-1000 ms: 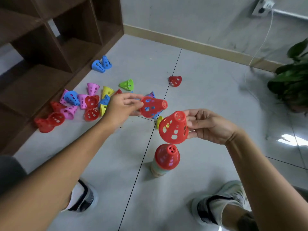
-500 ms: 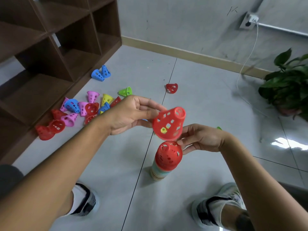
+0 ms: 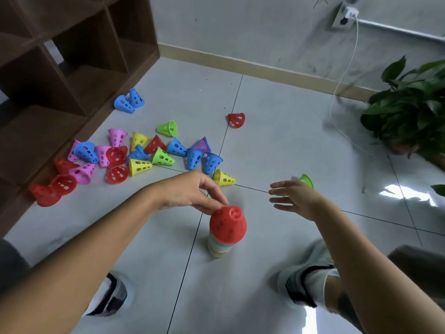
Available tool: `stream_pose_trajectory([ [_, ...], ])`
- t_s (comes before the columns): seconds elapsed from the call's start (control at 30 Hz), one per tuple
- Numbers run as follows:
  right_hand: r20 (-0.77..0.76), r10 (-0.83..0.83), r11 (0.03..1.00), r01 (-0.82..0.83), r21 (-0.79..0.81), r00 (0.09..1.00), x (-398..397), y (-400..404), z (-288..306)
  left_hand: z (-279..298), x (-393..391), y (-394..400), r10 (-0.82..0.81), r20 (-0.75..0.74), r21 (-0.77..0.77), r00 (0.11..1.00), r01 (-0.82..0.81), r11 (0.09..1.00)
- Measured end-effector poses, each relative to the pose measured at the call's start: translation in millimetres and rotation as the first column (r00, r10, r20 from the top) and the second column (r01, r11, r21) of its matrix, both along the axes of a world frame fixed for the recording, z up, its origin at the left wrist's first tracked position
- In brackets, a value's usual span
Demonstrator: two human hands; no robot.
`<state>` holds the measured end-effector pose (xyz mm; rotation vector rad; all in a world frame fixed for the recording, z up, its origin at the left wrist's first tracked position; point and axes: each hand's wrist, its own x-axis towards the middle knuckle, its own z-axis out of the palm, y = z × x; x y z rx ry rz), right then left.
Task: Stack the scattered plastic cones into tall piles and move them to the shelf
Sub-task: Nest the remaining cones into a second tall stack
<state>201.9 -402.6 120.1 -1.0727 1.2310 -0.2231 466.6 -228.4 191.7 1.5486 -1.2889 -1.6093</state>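
A pile of nested cones [image 3: 225, 233] stands on the floor between my feet, red on top with pale rims showing below. My left hand [image 3: 192, 192] reaches over it and its fingertips touch the red top; it holds nothing. My right hand [image 3: 295, 197] hovers open to the right of the pile, fingers stretched out, with nothing in it. Just behind that hand lies a green cone [image 3: 306, 180]. Several loose cones [image 3: 144, 155] in red, pink, blue, yellow and green lie scattered by the brown shelf [image 3: 60, 68].
Two blue cones [image 3: 128, 102] lie near the shelf's foot and one red cone [image 3: 237, 120] lies alone farther back. A potted plant [image 3: 409, 109] and a white cable [image 3: 344, 68] stand at the right by the wall. My shoes [image 3: 303, 285] flank the pile.
Both red cones that my hands held have gone onto the pile. My right hand has let go and drawn away to the right; my left hand has come down to the pile's top.
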Motion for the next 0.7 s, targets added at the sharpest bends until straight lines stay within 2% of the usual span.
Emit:
stream_pose_trajectory([
  [0.13,-0.099,-0.113,0.991,0.105,-0.086,0.989,-9.9,-20.5,-31.0,-3.5,0.9,-22.5,-0.078,0.081,0.065,0.994,0.073,0.995],
  [0.3,-0.272,-0.142,0.973,0.083,-0.215,0.952,-21.0,-58.3,-67.9,-22.1,6.3,-63.6,-0.106,0.127,0.144,0.986,0.087,0.986],
  [0.47,-0.518,-0.164,0.928,-0.047,-0.37,0.839,-38.7,-81.8,-95.6,-75.7,18.1,-96.4,0.09,0.258,0.128,0.962,-0.126,0.984],
  [0.57,-0.565,-0.163,0.91,-0.098,-0.403,0.809,-50.5,-90.3,-102.6,-111.3,21.9,-113.6,0.135,0.369,0.089,0.92,-0.18,0.98],
  [0.7,-0.589,-0.139,0.913,-0.127,-0.387,0.796,-61.9,-109.3,-110.0,-147.1,16.9,-127.5,0.194,0.324,0.093,0.926,-0.235,0.968],
])
